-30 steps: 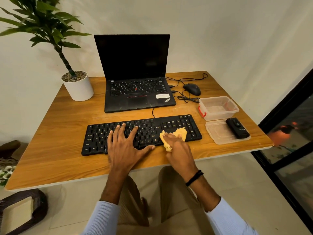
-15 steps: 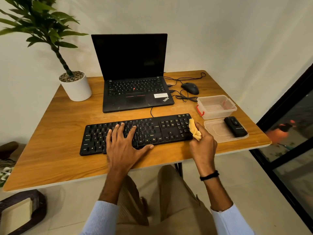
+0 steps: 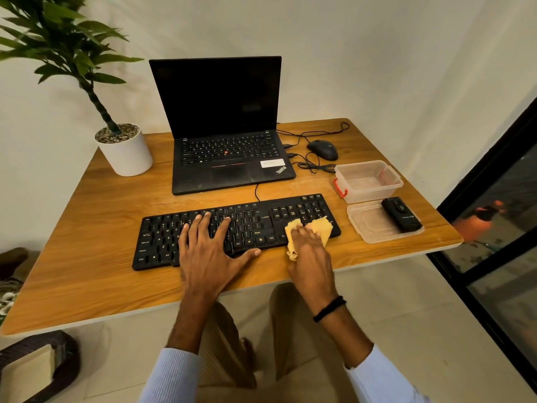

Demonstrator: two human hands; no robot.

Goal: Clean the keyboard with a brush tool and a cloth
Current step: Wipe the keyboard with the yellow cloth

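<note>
Leftward from the end of the keyboard (image 3: 261, 225) comes the right hand (image 3: 311, 254), gripping the bunched cloth (image 3: 322, 226); key rows run on left toward the flat, pressing left hand (image 3: 207, 251).

The person wears a top of pale blue, finely ribbed fabric. Its left sleeve (image 3: 171, 376) and right sleeve (image 3: 383, 382) both stop short of the wrists, so the forearms are bare. A thin black band (image 3: 329, 308) circles the wrist behind the right hand (image 3: 311, 254). The trousers (image 3: 296, 353) are khaki, faintly ribbed.
</note>
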